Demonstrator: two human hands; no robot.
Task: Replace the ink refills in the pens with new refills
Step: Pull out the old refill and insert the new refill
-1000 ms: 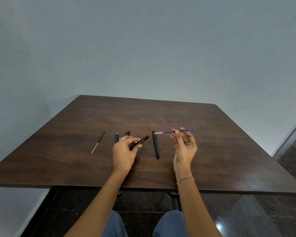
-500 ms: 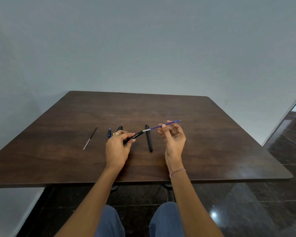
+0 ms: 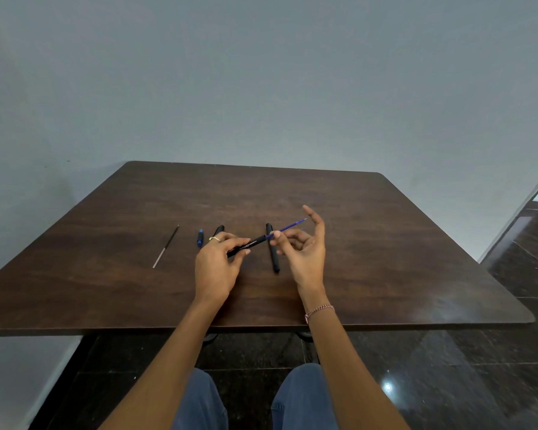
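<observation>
Both bare forearms point(image 3: 156, 367) reach forward. The left hand point(image 3: 218, 262), back up, grips a black pen barrel point(image 3: 246, 245). Just right of it, the right hand point(image 3: 306, 252), palm turned leftward, pinches a blue refill point(image 3: 288, 228) at its fingertips, one finger raised straight.

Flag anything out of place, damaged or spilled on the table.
Nothing stands out. The thin black refill, small blue pen part and black pen lie separately on the dark wooden table, no ink spilled. The left hand holds a black pen barrel; the right hand pinches the blue refill partly inside it.
</observation>
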